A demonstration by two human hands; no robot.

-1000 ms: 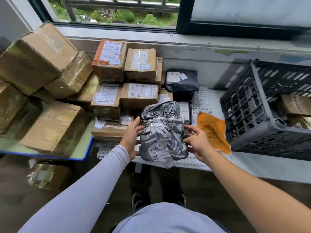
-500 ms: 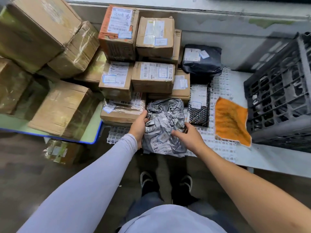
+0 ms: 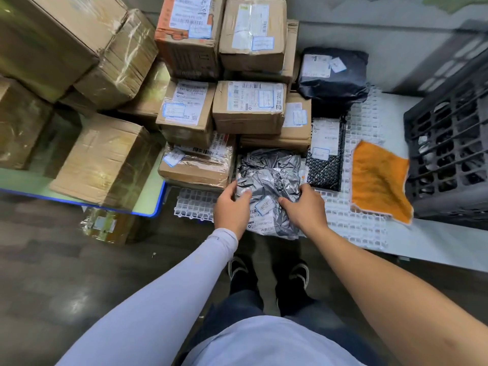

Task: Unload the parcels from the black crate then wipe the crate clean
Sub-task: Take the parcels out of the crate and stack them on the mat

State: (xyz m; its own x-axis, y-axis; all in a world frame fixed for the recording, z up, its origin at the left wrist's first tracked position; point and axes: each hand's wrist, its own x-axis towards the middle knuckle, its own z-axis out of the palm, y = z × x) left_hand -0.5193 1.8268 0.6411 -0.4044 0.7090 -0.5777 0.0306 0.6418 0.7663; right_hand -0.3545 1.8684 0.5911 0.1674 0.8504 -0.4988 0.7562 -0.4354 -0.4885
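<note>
A crumpled silver plastic parcel with white labels lies on the white grid mat at the front of the parcel pile. My left hand grips its left edge and my right hand grips its right edge, fingers curled on the wrapping. The black crate stands at the far right, only its slatted side in view, its inside hidden. An orange cloth lies flat between the parcel and the crate.
Stacked cardboard boxes fill the area behind the silver parcel, with a dark bag parcel and a black bubble mailer to the right. Bigger taped boxes sit on a green table at left. One wrapped parcel lies on the floor.
The silver parcel came down from upright in my hands to lying on the grid mat against the boxes. My view tilted downward and the crate slid to the right edge.
</note>
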